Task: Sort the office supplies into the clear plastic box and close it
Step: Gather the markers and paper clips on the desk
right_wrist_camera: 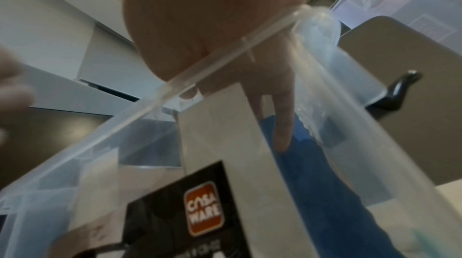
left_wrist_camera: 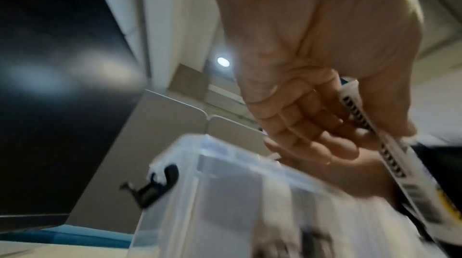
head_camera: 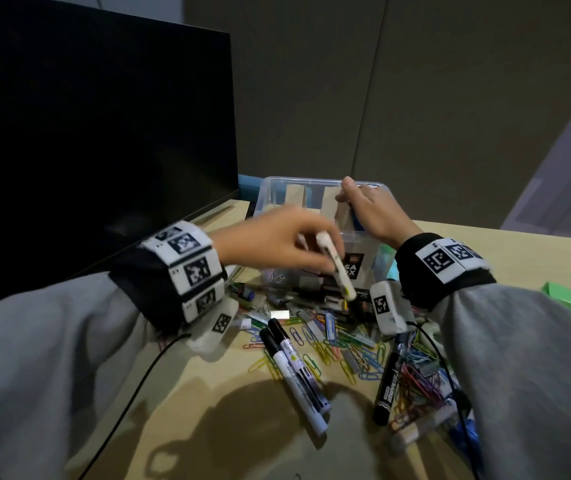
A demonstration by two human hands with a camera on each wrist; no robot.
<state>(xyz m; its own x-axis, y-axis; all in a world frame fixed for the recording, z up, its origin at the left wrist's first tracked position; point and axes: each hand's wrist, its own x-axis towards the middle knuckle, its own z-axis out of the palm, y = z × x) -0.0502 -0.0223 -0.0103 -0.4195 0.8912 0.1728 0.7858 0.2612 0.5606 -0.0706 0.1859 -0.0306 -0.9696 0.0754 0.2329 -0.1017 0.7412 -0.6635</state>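
Your left hand (head_camera: 277, 237) gripped a white marker (head_camera: 336, 268) in curled fingers, tip angled down, just in front of the clear box (head_camera: 270, 192) on the counter (head_camera: 207, 393); your right hand (head_camera: 370, 213) reached over the box's near rim, fingers extended down inside, touching a blue item (right_wrist_camera: 312, 173).

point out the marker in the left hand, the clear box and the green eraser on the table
white marker (head_camera: 337, 270), head view, on its barrel below the fingers
clear plastic box (head_camera: 270, 187), head view, on its far left wall
green eraser (head_camera: 569, 299), head view, on its top face
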